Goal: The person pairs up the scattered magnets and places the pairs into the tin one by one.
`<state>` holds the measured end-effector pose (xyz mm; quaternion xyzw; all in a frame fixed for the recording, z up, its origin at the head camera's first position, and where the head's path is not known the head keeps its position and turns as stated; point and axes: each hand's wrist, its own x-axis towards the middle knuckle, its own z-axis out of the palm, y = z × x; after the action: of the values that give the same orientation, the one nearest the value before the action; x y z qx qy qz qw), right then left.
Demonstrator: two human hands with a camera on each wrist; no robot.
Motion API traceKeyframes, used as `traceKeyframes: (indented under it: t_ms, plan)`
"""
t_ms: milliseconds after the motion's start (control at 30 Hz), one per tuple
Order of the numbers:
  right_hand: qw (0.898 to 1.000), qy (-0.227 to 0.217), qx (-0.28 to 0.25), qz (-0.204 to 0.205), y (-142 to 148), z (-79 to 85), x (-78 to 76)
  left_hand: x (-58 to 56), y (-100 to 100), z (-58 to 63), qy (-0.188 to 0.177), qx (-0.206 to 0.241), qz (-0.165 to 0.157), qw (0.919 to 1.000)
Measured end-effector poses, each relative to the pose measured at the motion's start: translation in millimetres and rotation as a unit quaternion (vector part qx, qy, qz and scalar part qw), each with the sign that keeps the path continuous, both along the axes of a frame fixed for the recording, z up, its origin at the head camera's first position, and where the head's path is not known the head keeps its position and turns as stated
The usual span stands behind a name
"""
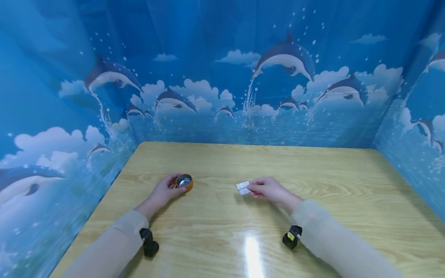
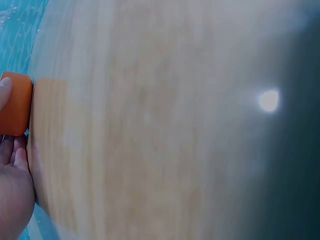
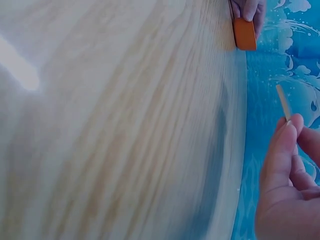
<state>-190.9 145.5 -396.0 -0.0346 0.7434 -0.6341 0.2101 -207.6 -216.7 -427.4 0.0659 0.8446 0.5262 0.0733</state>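
Observation:
On the left side of the table in the head view, my left hand (image 1: 168,190) holds a small round orange cup (image 1: 189,187) with a shiny metal inside. Thumb and fingers lie around its wall, and it stands upright on the wood. The left wrist view shows the cup's orange side (image 2: 17,107) at the left edge. To the right, my right hand (image 1: 271,190) pinches a small flat white piece (image 1: 243,188) with faint lines on it. Seen edge-on in the right wrist view, this thin piece (image 3: 283,101) sticks up from between thumb and fingertips, above the table.
A light wood-grain table (image 1: 215,227) spreads under both hands, with a bright reflection near its front. Blue curtains (image 1: 208,46) printed with dolphins and clouds stand behind it and at both sides. A black wrist camera (image 1: 149,243) sits on the left sleeve, another (image 1: 291,237) on the right.

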Motion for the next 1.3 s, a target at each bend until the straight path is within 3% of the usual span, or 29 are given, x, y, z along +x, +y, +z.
traceKeyframes:
  t_ms: [567,800,1000,1300]
  plan:
    - [1.0,-0.006,-0.005,0.023,-22.0,-2.9,3.4,3.7,3.1,-2.4,-0.006,-0.011,-0.001,0.9999]
    - [1.0,-0.014,-0.014,0.02,-32.5,-2.9,-5.0,-0.2,-0.4,-4.7,0.003,-0.003,-0.001,1.0]
    - [0.999,-0.024,-0.015,0.026,-40.1,0.6,-8.6,-0.6,-1.8,-3.6,-0.016,-0.01,-0.002,0.9998]
    - [0.999,-0.02,-0.01,0.027,-49.4,4.1,-11.0,-1.5,-0.8,-2.7,-0.013,-0.009,-0.008,0.9998]
